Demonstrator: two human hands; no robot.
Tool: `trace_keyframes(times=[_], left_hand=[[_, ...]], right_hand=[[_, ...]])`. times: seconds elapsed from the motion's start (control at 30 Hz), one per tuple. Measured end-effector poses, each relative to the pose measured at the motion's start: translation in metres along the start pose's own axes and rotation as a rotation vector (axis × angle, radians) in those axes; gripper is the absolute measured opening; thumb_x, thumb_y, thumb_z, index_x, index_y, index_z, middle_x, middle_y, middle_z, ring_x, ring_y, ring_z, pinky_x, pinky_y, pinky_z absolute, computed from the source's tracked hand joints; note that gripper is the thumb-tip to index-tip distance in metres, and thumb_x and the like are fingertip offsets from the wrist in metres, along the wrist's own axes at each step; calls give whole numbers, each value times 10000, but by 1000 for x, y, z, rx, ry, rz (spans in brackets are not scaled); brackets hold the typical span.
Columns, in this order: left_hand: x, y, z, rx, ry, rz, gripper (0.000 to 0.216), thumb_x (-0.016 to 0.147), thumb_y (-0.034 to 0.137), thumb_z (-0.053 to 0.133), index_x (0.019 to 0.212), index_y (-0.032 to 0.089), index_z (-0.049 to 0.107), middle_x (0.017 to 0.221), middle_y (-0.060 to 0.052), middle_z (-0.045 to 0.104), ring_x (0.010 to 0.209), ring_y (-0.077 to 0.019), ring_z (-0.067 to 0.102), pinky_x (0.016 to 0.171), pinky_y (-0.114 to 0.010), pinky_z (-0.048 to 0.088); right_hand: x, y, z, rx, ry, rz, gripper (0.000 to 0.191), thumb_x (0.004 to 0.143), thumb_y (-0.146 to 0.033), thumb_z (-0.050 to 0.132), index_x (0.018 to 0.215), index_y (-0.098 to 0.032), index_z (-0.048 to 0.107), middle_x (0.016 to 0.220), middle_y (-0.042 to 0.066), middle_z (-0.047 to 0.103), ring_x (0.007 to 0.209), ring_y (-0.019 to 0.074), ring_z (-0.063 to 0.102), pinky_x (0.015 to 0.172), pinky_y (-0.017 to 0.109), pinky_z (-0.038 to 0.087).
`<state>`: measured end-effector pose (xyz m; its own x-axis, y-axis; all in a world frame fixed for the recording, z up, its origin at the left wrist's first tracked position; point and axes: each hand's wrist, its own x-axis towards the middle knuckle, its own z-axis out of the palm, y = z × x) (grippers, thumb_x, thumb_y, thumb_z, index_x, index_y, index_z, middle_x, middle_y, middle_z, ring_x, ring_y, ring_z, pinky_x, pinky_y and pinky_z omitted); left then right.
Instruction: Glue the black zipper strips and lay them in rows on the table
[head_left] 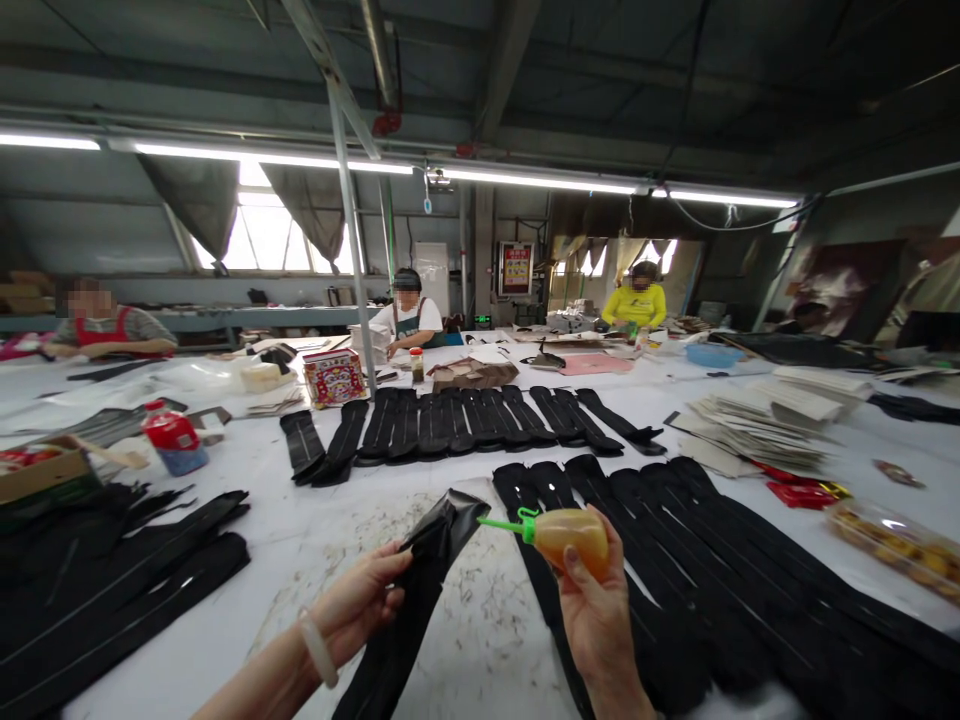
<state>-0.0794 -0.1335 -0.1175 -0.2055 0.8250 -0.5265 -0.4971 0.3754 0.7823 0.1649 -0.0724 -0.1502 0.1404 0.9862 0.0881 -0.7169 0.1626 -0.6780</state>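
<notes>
My left hand [367,590] pinches the edge of a long black fabric strip [401,640], whose far end is lifted and shows a smooth, shiny face. Wrapped in my right hand [596,610] is a squeeze bottle [574,540] of amber liquid, probably glue, lying sideways. Its thin green nozzle points left, its tip close to the strip's raised end; whether they touch I cannot tell. To the right, overlapping black strips [675,540] lie in a row on the white table [315,560], which has dark smears below my hands.
Another row of black strips [457,420] lies farther back; more black pieces [112,590] lie left. Around stand a red bottle [172,435], a patterned box [335,378], a card stack [757,425] and a clear food tub [900,545]. Several people work across the table.
</notes>
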Motion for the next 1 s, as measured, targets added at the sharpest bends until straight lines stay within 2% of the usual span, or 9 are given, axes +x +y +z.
trace_keyframes(times=[0.13,0.37,1.0], left_hand=[[2,-1,1,-7,-7,-9,250,752,131,714,902,185,522,620,71,527,350,-11,394,326,-105,217],[10,-4,-1,-16,-11,-7,229,775,143,705,863,191,500,615,75,510,354,-11,400,333,-101,228],[18,-7,3,20,-18,-9,264,731,175,752,831,186,508,605,85,515,355,-12,418,326,-108,220]], right_hand=[[-1,0,0,-71,-37,-20,577,667,-292,833,1184,-337,582,1057,-4,659,910,188,651,820,369,554],[-4,3,-1,-124,-65,-39,564,652,-283,839,1160,-324,598,1012,-7,667,856,172,646,784,341,560],[-12,10,0,-194,-110,33,615,609,-274,865,1161,-273,593,927,1,675,800,187,656,715,349,578]])
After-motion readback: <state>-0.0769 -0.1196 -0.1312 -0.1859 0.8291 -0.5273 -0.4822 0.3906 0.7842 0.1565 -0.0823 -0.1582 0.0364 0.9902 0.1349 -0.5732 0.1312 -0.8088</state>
